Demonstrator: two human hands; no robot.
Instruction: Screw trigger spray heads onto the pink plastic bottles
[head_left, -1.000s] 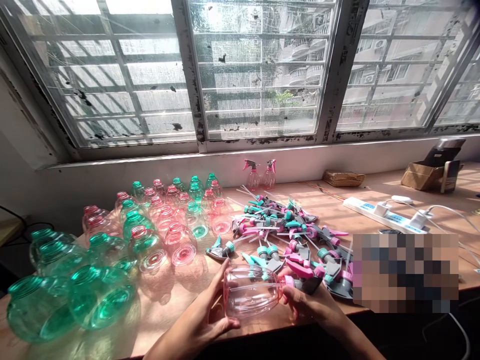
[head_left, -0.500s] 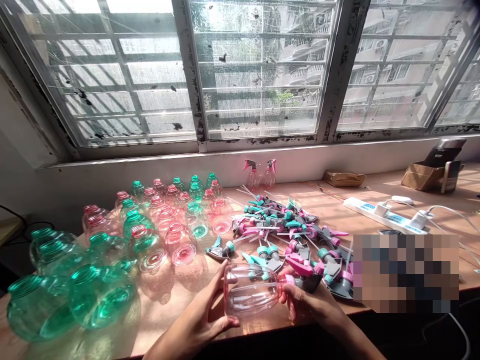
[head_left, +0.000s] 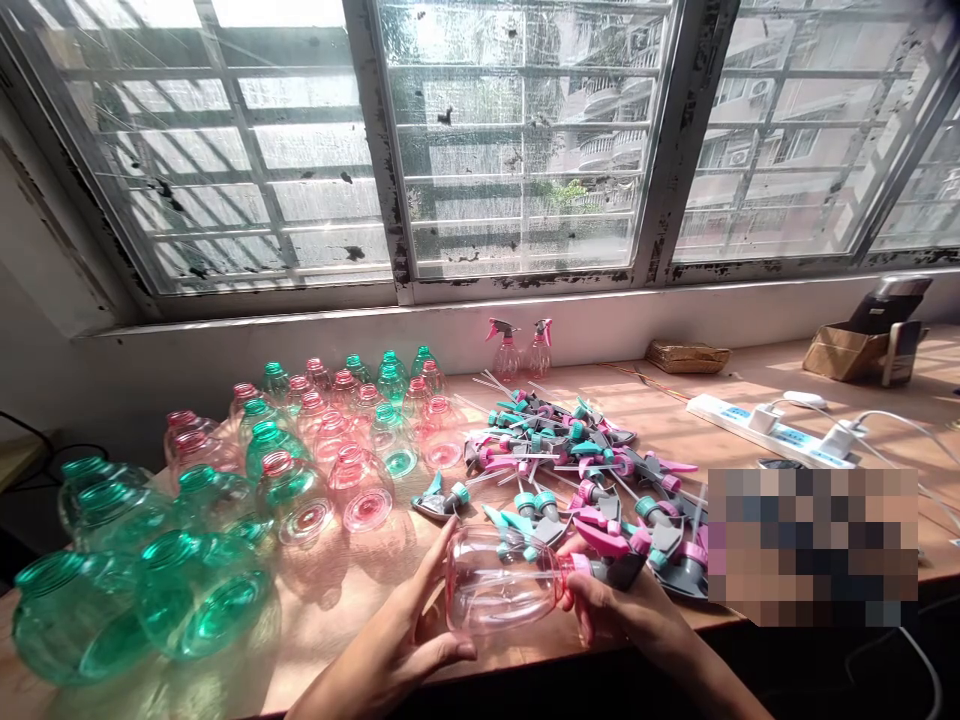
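Note:
A clear pink spray bottle (head_left: 501,585) lies sideways between my hands, just above the table's front edge. My left hand (head_left: 429,615) cups its base, thumb below and fingers behind. At the neck, my right hand (head_left: 600,595) has its fingers closed around the pink collar of the spray head (head_left: 611,545). The head sits at the bottle's mouth, and its straw shows inside the bottle. Just beyond the bottle lies a heap of loose spray heads (head_left: 559,440) in pink, teal and grey. One teal spray head (head_left: 441,497) rests apart, near my left fingertips.
Open green bottles (head_left: 202,600) and pink bottles (head_left: 360,490) stand in rows on the left of the table. Two spray bottles with heads (head_left: 507,358) are by the wall. A power strip (head_left: 772,430) with cables and a cardboard box (head_left: 847,350) lie at right.
The bottle's base has shifted very slightly left and down in my hands. Both hands keep their hold, and the things on the table have stayed where they were.

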